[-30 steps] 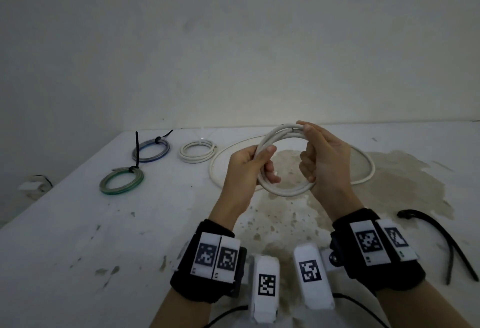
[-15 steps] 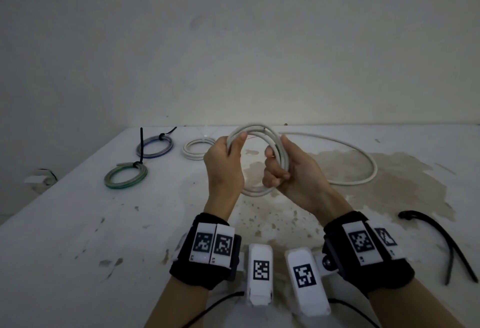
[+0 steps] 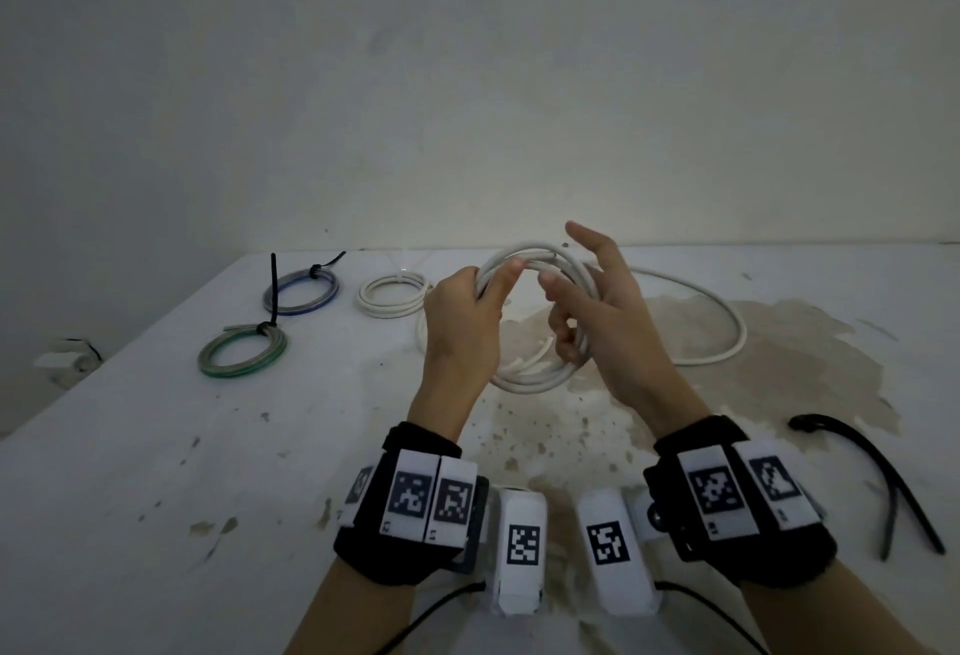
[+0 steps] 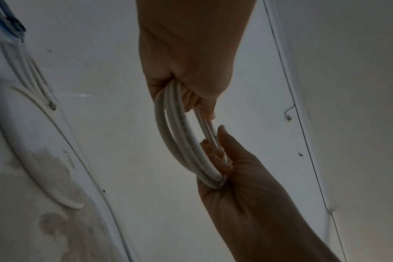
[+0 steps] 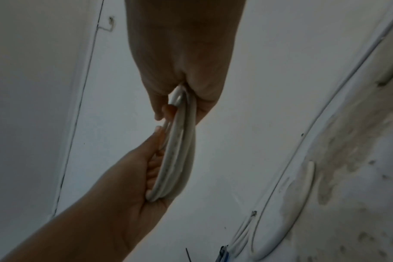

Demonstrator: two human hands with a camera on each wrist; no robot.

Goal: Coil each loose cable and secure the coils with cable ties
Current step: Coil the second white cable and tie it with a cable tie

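A white cable coil (image 3: 535, 375) hangs upright above the table between both hands. My left hand (image 3: 467, 311) grips its left side, thumb laid over the top strands. My right hand (image 3: 592, 311) holds the right side with its lower fingers curled through the ring, index finger raised and thumb pointing left. The cable's loose tail (image 3: 722, 337) curves over the table behind. In the left wrist view the coil (image 4: 180, 127) runs from my left hand (image 4: 186, 92) to my right hand (image 4: 227, 170). The right wrist view shows the coil (image 5: 180, 141) edge-on between my right hand (image 5: 180, 99) and my left hand (image 5: 146, 168).
Three finished coils lie at the back left: a blue one (image 3: 301, 291) and a green one (image 3: 241, 354) with black ties, and a white one (image 3: 392, 294). Loose black cable ties (image 3: 878, 478) lie at the right. The stained table (image 3: 156, 446) ends at a wall.
The big loose loop on the table has been drawn into the coil. My right hand slid from the coil's top to its right side, then raised its index finger and thumb.
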